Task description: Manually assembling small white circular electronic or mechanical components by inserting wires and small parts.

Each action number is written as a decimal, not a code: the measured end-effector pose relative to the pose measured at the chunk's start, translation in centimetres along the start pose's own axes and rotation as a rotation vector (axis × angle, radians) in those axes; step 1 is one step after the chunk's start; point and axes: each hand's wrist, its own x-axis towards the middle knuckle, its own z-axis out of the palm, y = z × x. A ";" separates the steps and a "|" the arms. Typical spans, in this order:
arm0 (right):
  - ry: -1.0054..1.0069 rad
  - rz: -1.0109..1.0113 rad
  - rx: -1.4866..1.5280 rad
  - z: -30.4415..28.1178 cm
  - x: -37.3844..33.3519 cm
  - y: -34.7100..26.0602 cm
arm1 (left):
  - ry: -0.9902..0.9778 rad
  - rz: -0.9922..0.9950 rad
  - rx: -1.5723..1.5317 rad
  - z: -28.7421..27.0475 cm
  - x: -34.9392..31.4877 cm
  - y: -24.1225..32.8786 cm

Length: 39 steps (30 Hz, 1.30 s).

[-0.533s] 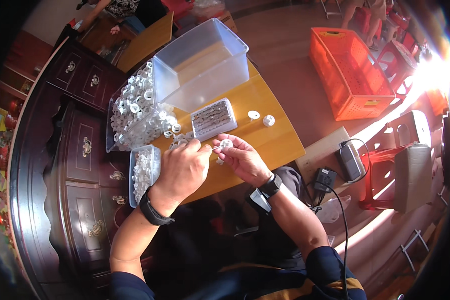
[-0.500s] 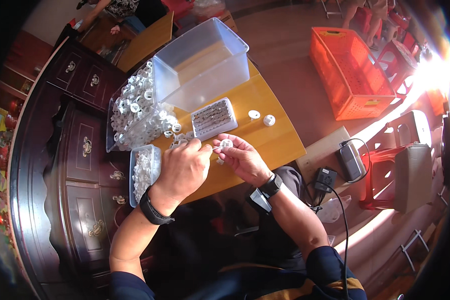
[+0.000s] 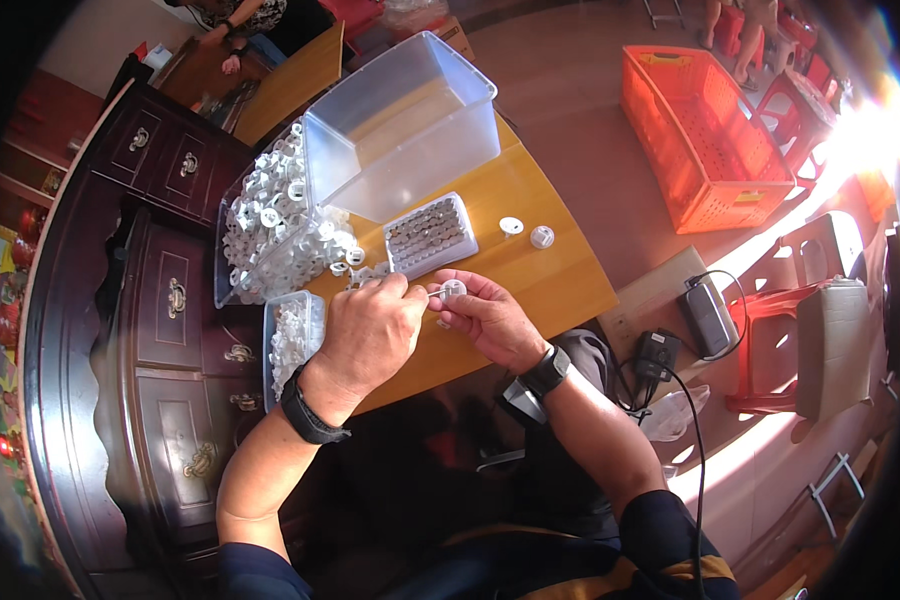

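Note:
Over the near side of the wooden table (image 3: 540, 275), my right hand (image 3: 500, 325) pinches a small round white plastic part (image 3: 454, 288) between thumb and fingers. My left hand (image 3: 370, 330) is closed, its fingertips close to that part. A thin, light rod-like piece (image 3: 435, 293) runs from the left fingertips to the white part; its exact kind is too small to tell. Just beyond both hands lies a white tray (image 3: 417, 268) with rows of small metal pieces. Several loose white plastic parts (image 3: 354, 256) lie beside it.
A clear bin (image 3: 222, 285) heaped with white parts stands left, a smaller tub (image 3: 320, 315) nearer. Behind is a large translucent box (image 3: 410, 150). Two white pieces, one a round cap (image 3: 511, 226), sit right. Dark drawers (image 3: 160, 310) flank the left; an orange crate (image 3: 670, 190) stands on the floor.
Both hands keep nearly the same pose, with the white part still between them. The view has shifted slightly. At the far upper left, another person's hand has moved.

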 end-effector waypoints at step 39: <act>0.049 0.083 -0.156 0.4 -0.4 -0.4 | -0.048 0.326 0.026 -1.5 1.4 -2.8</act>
